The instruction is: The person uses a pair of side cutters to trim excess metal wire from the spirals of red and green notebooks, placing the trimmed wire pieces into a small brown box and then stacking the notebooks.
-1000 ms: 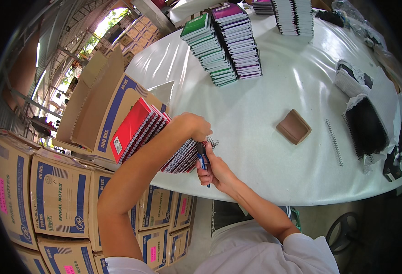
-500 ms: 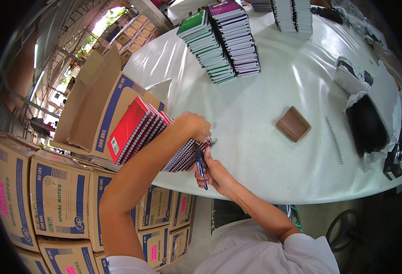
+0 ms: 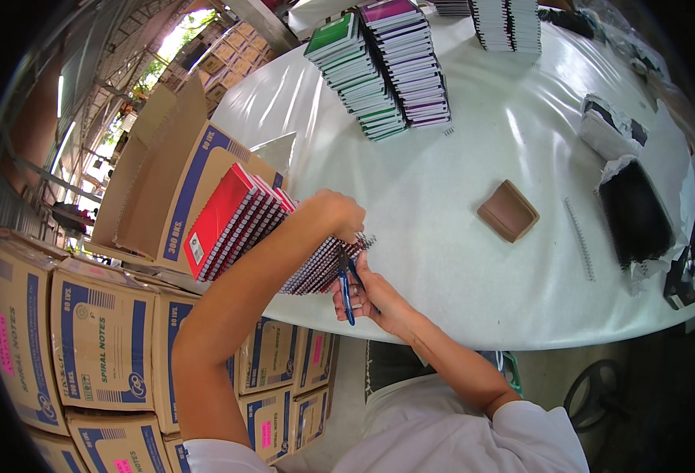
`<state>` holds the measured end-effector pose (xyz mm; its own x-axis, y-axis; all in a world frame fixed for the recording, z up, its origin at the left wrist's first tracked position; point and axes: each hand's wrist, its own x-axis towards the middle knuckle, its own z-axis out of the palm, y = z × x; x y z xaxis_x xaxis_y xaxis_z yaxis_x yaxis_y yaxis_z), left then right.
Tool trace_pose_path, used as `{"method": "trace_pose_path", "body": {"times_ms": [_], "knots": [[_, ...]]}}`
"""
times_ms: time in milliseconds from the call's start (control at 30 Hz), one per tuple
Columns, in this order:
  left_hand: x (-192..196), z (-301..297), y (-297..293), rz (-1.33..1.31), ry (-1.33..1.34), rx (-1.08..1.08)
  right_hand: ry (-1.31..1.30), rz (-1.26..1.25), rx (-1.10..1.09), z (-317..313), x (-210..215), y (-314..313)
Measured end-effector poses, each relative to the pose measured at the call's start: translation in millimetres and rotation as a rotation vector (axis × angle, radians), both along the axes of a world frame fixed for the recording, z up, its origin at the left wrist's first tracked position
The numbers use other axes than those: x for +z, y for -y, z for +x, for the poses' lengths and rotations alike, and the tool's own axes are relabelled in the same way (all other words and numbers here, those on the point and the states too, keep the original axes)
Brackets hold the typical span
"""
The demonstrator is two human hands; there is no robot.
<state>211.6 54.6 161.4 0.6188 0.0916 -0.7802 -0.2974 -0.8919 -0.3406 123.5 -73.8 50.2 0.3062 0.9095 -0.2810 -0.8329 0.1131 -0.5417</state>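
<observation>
My left hand (image 3: 336, 215) is curled closed over the far end of a row of red spiral notebooks (image 3: 316, 268); what its fingers grip is hidden. Blue-handled pliers (image 3: 346, 293) are held in my right hand (image 3: 379, 301), just below the left one. Their jaws are up against the notebooks' spiral bindings, near a loose coil end (image 3: 368, 241) that sticks out. More red spiral notebooks (image 3: 225, 217) lean in a fanned pile to the left, partly behind my left forearm.
An open carton (image 3: 194, 189) stands behind the red notebooks. Green notebooks (image 3: 351, 79) and purple notebooks (image 3: 407, 63) are stacked at the back. A small brown box (image 3: 508, 211), a loose wire coil (image 3: 579, 240) and a black bundle of coils (image 3: 638, 213) lie to the right. Cartons (image 3: 103, 343) are piled at left.
The pliers have shifted slightly and their handles look farther apart. A blurred bit of coil beside my left hand is gone; a short coil piece now shows by the purple stack.
</observation>
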Motion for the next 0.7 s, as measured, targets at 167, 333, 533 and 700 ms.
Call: {"method": "trace_pose_path", "body": {"times_ms": [167,333,533,700], "knots": [[-2,1,0,0.02,-0.013,-0.008,0.028,0.02,0.008,3,-6,-3],[-1,0,6,0.079,-0.015,-0.037,-0.002,0.012,-0.011,5,-4,-3],[-5,0,6,0.055,-0.004,0.0,-0.106,0.059,0.053,6,-10,-4],[-8,-1,5,0.042,0.022,-0.005,0.01,-0.011,-0.042,0,-10,-5]]}}
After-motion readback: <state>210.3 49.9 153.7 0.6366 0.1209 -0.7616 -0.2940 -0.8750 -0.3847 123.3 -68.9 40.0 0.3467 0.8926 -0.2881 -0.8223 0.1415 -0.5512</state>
